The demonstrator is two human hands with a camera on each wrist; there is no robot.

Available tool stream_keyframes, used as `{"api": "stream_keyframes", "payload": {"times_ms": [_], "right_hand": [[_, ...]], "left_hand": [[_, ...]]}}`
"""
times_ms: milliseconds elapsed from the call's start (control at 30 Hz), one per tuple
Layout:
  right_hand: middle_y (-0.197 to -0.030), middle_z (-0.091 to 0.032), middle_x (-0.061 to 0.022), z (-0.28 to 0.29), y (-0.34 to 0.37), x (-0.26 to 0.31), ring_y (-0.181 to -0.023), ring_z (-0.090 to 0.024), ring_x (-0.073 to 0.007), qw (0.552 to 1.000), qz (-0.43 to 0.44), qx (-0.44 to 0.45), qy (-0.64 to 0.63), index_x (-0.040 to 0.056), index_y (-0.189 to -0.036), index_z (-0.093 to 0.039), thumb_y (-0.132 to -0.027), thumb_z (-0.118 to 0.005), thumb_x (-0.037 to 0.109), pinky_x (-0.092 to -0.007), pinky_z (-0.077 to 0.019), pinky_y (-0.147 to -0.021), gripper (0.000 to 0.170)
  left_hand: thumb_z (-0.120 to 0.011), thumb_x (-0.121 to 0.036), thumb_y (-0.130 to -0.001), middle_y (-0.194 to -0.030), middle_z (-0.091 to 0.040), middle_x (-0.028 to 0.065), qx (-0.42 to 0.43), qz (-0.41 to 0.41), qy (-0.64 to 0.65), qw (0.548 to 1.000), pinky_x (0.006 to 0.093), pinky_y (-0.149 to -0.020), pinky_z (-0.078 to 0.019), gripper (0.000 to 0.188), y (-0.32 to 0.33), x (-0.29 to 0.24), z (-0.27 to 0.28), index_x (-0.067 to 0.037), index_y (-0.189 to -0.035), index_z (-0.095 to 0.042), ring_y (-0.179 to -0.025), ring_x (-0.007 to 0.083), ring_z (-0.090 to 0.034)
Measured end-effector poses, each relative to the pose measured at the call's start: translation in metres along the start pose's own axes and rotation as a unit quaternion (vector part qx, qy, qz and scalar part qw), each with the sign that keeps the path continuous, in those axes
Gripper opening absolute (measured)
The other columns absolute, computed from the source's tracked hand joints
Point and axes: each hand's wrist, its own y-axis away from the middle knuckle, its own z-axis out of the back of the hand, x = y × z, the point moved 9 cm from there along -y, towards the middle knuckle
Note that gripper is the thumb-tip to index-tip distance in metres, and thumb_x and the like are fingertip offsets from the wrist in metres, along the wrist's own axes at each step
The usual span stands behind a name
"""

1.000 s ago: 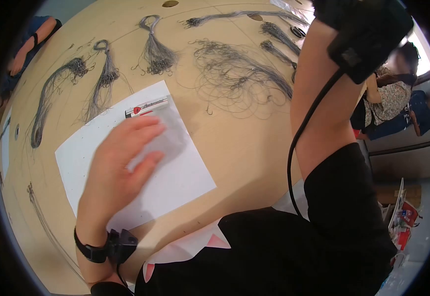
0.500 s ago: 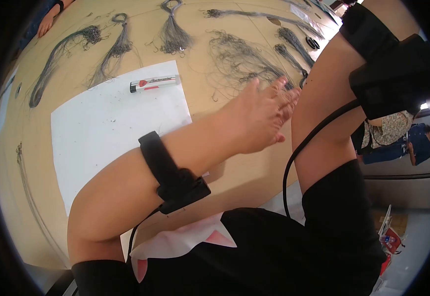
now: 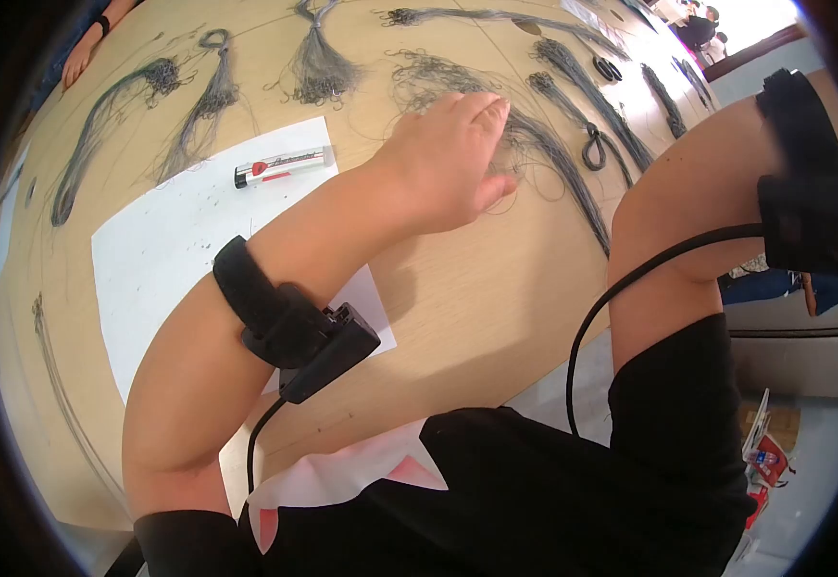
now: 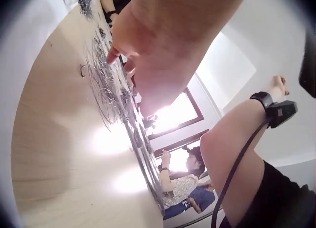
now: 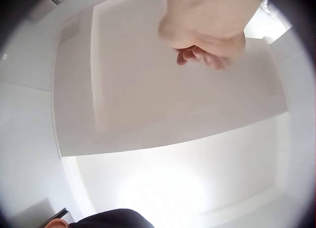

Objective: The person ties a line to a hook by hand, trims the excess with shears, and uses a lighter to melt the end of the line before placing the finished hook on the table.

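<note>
I recorded the sheet [image 3: 154,264] on the left part of the table [image 3: 505,298], with the tube [image 3: 284,166] lying on it near its far edge. Behind the sheet I logged three bundles [image 3: 212,96] side by side; left of it, thin strands [image 3: 68,399]. The tangle [image 3: 563,163] lay to its right, left hand [image 3: 452,159] over it. Further bundles [image 3: 582,83] lay right of that.

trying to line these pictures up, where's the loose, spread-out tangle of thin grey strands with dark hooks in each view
Head: loose tangle of thin grey strands with dark hooks, upper part, just right of centre, partly hidden.
Left wrist: the tangle, upper half, left of centre.
Right wrist: not in it.
Shared landmark: black cable along the right arm, right of the tangle in head and left wrist views.
</note>
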Motion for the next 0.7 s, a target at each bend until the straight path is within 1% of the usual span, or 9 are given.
{"api": "stream_keyframes", "payload": {"times_ms": [67,200,300,367,467,533,600,633,700], "right_hand": [[-0.058,-0.046,0.0013,-0.004,0.003,0.005,-0.044,-0.033,-0.0052,0.999,0.005,0.013,0.034,0.0042,-0.078,-0.053,-0.079,-0.05,0.018,-0.0182,-0.0299,-0.044,0.014],[-0.06,-0.047,0.0009,-0.018,0.016,0.012,-0.045,-0.034,-0.0052,0.991,0.021,0.046,0.123,0.0037,-0.08,-0.054,-0.078,-0.052,0.019,-0.0181,-0.0304,-0.044,0.015],[-0.061,-0.048,0.0007,-0.032,0.036,0.014,-0.046,-0.034,-0.0051,0.973,0.04,0.073,0.218,0.0034,-0.081,-0.055,-0.077,-0.054,0.019,-0.018,-0.0308,-0.045,0.016],[-0.061,-0.049,0.0005,-0.04,0.05,0.012,-0.046,-0.035,-0.0051,0.951,0.044,0.086,0.293,0.0032,-0.082,-0.056,-0.077,-0.055,0.019,-0.018,-0.031,-0.045,0.017],[-0.062,-0.051,0.0002,-0.04,0.072,-0.001,-0.047,-0.036,-0.0051,0.882,0.007,0.094,0.462,0.0028,-0.083,-0.057,-0.076,-0.057,0.02,-0.0179,-0.0314,-0.045,0.018],[-0.063,-0.051,0.0001,-0.022,0.088,-0.024,-0.047,-0.036,-0.0051,0.805,-0.075,0.096,0.581,0.0026,-0.083,-0.057,-0.076,-0.058,0.02,-0.0179,-0.0317,-0.046,0.019],[-0.064,-0.052,-0.0001,0.013,0.105,-0.056,-0.047,-0.036,-0.005,0.75,-0.186,0.107,0.625,0.0024,-0.084,-0.058,-0.076,-0.059,0.02,-0.0178,-0.0319,-0.046,0.02],[-0.065,-0.052,-0.0002,0.032,0.116,-0.068,-0.049,-0.038,-0.0056,0.756,-0.252,0.119,0.592,0.0018,-0.086,-0.058,-0.075,-0.061,0.018,-0.0177,-0.0325,-0.047,0.02],[-0.066,-0.054,-0.0005,0.052,0.131,-0.076,-0.053,-0.042,-0.0053,0.742,-0.213,0.122,0.624,0.0026,-0.083,-0.06,-0.073,-0.06,0.017,-0.0181,-0.0347,-0.049,0.017]], "left_hand": [[-0.055,-0.028,-0.077,-0.126,-0.03,0.019,-0.018,0.023,0.09,0.995,0.0339,-0.093,-0.0298,0.06,-0.005,0.007,0.004,0.004,-0.121,-0.031,-0.114,0.0318,-0.033],[-0.055,-0.023,-0.077,-0.124,-0.034,0.0199,-0.028,0.076,0.113,0.99,0.0315,-0.09,-0.0335,0.055,-0.007,0.024,0.006,0.005,-0.119,-0.034,-0.111,0.0313,-0.037],[-0.053,-0.019,-0.077,-0.121,-0.039,0.0183,-0.07,0.067,0.156,0.983,0.0301,-0.085,-0.0372,0.05,-0.003,0.028,0.02,0.001,-0.12,-0.035,-0.109,0.0269,-0.04],[-0.052,-0.015,-0.078,-0.118,-0.043,0.0138,-0.078,0.04,0.207,0.974,0.0269,-0.078,-0.0394,0.046,-0.003,0.027,0.032,-0.003,-0.12,-0.038,-0.105,0.0195,-0.042],[-0.049,-0.009,-0.077,-0.116,-0.045,0.0079,-0.076,0.047,0.247,0.965,0.0245,-0.075,-0.0391,0.043,-0.004,0.026,0.047,-0.006,-0.119,-0.041,-0.103,0.0145,-0.042],[-0.047,-0.006,-0.076,-0.117,-0.045,0.0063,-0.078,0.054,0.273,0.957,0.0237,-0.074,-0.039,0.042,-0.004,0.028,0.056,-0.005,-0.118,-0.041,-0.103,0.0137,-0.042],[-0.045,-0.003,-0.075,-0.117,-0.045,0.0047,-0.078,0.062,0.299,0.949,0.0229,-0.073,-0.0389,0.042,-0.004,0.029,0.06,-0.005,-0.118,-0.042,-0.103,0.0129,-0.042],[-0.043,-0.002,-0.074,-0.117,-0.045,0.0045,-0.08,0.076,0.321,0.941,0.023,-0.074,-0.0389,0.044,-0.004,0.032,0.061,-0.005,-0.118,-0.042,-0.104,0.0133,-0.042],[-0.042,0.0,-0.073,-0.117,-0.045,0.0044,-0.084,0.091,0.338,0.933,0.0231,-0.075,-0.0388,0.046,-0.003,0.034,0.064,-0.006,-0.118,-0.042,-0.104,0.0138,-0.041]]}}
